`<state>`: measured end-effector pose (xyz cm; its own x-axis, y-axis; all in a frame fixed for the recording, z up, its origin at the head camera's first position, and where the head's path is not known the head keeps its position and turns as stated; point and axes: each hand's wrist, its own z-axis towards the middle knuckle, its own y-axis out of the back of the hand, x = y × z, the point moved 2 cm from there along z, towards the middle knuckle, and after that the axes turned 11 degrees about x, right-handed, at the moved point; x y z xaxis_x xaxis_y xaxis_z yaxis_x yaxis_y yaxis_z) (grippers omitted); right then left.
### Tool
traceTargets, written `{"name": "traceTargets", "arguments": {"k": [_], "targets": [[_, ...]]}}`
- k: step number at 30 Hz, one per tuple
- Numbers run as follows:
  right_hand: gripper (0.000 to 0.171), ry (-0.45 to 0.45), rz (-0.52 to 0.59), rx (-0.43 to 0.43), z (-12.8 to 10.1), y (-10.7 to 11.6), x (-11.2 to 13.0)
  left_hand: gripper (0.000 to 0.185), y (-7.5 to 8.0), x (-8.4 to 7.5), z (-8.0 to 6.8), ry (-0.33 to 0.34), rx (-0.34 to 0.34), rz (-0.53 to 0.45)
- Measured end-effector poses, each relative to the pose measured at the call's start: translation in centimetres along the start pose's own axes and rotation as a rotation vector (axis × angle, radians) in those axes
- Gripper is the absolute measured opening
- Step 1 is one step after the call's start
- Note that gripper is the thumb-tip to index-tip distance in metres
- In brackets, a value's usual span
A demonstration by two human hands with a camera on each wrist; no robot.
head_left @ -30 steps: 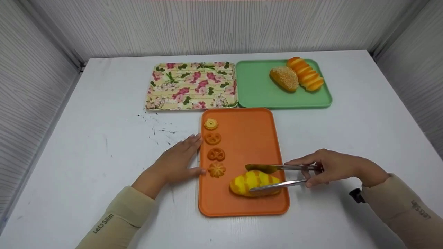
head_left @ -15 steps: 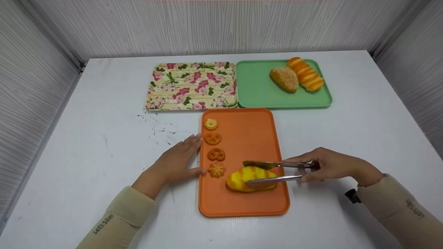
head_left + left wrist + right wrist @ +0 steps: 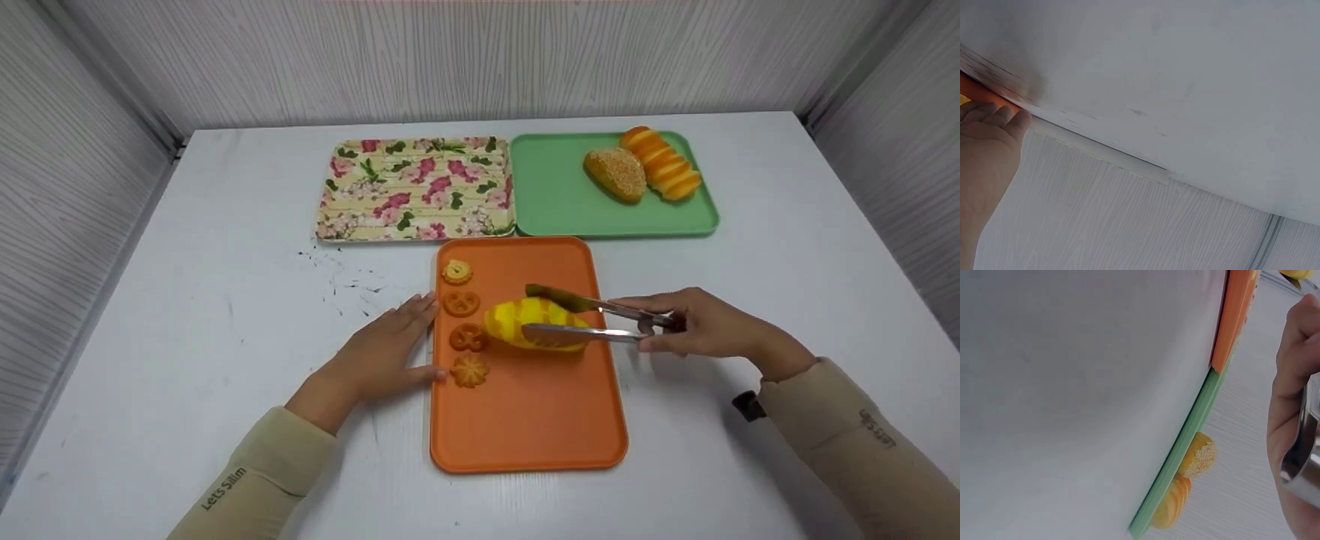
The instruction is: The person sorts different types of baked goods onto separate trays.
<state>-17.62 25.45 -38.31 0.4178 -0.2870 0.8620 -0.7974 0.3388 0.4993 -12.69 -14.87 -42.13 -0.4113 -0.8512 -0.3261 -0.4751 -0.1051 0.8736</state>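
Two hands: the right hand point(image 3: 701, 326) grips tongs point(image 3: 592, 319) clamping a bun point(image 3: 529, 322); the left hand point(image 3: 379, 356) rests flat, fingers straight, beside the tray point(image 3: 525, 420).

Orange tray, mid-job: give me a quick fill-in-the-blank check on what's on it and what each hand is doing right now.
1. The right hand grips metal tongs clamped on a ____ striped bun.
2. Along the left side of the orange tray lie ____ small cookies in a column.
3. The left hand rests flat against the tray's ____ edge.
4. The sesame bun sits on the ____ tray.

Missing words: yellow; four; left; green
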Motion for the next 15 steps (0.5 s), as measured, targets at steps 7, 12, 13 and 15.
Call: {"name": "traceTargets", "arguments": {"k": [7, 12, 13, 15], "targets": [[0.054, -0.059, 0.007, -0.108, 1.0, 1.6, -0.2, 0.095, -0.1, 0.0, 0.0, -0.002, -0.002, -0.005], [0.054, -0.130, -0.009, -0.219, 1.9, 2.5, -0.4, 0.096, 0.0, 0.0, 0.0, 0.000, 0.002, -0.014], [0.053, -0.146, -0.011, -0.245, 2.1, 2.7, -0.2, 0.096, 0.0, 0.0, 0.0, -0.001, 0.000, -0.014], [0.053, -0.163, -0.013, -0.287, 2.5, 3.0, 0.6, 0.096, 0.0, 0.0, -0.1, -0.010, -0.007, -0.012]]}}
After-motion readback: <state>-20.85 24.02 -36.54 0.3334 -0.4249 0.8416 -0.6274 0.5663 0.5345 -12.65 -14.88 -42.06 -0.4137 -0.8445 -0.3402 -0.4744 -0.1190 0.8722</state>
